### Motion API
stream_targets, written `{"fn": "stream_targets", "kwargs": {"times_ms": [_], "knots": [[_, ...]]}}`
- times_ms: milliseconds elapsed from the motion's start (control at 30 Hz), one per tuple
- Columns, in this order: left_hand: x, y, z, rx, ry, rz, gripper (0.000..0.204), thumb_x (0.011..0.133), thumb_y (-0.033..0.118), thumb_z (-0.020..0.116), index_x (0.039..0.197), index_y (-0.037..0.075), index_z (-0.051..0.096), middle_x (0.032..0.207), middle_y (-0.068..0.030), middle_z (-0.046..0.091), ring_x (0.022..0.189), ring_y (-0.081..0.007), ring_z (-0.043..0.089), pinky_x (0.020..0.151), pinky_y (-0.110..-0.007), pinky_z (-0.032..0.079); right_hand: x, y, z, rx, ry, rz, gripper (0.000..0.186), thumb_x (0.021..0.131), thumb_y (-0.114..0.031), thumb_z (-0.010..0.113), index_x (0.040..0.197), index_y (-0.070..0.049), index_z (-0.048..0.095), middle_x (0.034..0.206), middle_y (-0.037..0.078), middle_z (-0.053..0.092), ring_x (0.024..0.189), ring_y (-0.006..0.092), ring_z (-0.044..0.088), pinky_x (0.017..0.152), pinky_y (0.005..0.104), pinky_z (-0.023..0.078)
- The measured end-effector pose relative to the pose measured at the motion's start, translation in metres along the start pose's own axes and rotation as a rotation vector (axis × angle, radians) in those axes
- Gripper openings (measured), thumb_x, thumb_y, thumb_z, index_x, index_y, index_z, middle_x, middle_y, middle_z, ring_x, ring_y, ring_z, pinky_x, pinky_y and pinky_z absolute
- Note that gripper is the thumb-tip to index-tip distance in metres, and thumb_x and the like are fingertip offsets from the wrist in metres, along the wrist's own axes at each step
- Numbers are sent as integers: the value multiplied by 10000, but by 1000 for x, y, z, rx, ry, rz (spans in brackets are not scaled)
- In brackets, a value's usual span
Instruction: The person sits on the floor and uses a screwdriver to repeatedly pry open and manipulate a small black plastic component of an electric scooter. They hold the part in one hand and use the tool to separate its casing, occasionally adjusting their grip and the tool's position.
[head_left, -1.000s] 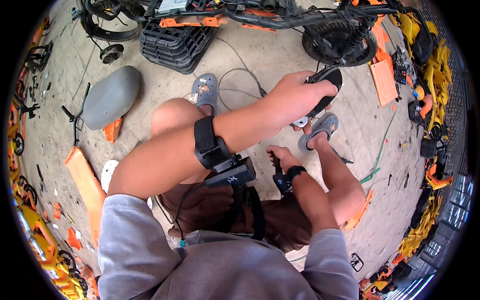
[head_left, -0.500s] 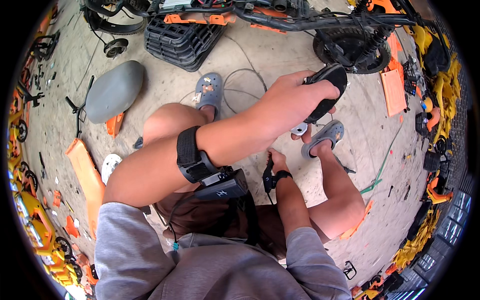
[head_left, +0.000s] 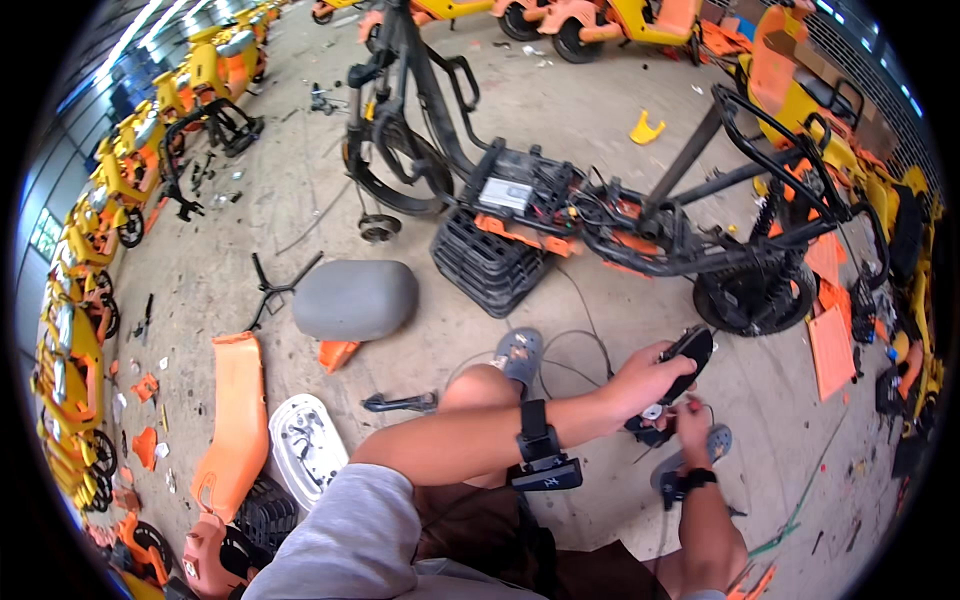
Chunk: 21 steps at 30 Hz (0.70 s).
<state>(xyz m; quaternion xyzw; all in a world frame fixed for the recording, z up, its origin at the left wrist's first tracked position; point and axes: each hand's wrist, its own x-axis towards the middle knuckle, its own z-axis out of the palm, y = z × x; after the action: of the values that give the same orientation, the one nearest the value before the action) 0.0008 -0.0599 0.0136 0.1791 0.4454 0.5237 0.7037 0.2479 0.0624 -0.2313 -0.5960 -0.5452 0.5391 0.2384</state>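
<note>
My left hand [head_left: 643, 382], its forearm reaching across to the right, is closed around a long, rounded black part [head_left: 692, 358]. Below that hand shows a small silver round piece [head_left: 652, 411] with dark material around it; whether it is joined to the black part I cannot tell. Close under it is my right hand [head_left: 690, 425], fingers drawn together beside a small reddish bit. What they pinch is too small to make out. Both hands are above the concrete floor, near my right grey clog [head_left: 719, 440].
A stripped scooter frame [head_left: 640, 215] rests on a black crate [head_left: 490, 262] ahead. Around my left lie a grey seat [head_left: 356, 300], a long orange panel [head_left: 237, 420] and a white tray [head_left: 330, 455] of small parts. Yellow scooters [head_left: 125, 190] line the left side; orange panels [head_left: 832, 350] lie right.
My view has tilted up, bringing the whole scooter frame and far floor into sight. My right hand has risen from near my lap to beside the left hand, which still grips the black part.
</note>
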Motion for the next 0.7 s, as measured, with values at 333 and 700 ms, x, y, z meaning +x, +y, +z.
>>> {"fn": "stream_targets", "kwargs": {"times_ms": [333,700], "knots": [[-2,0,12,-65,25,-17,478,1027,415,428,1344,59,409,1080,-76,651,663,-213,679,463,-297,497,-97,-199,-76,4,410,-827,268,941,-92,502,1189,7,531,886,127,694,781,142,587,767,268,446],[-5,10,8,-26,37,67,444,1073,466,295,1325,127,433,1155,-76,645,994,-192,660,728,-309,534,-134,-203,-67,325,294,-537,181,993,-190,546,1015,-13,578,911,124,665,586,116,548,496,244,420]]}}
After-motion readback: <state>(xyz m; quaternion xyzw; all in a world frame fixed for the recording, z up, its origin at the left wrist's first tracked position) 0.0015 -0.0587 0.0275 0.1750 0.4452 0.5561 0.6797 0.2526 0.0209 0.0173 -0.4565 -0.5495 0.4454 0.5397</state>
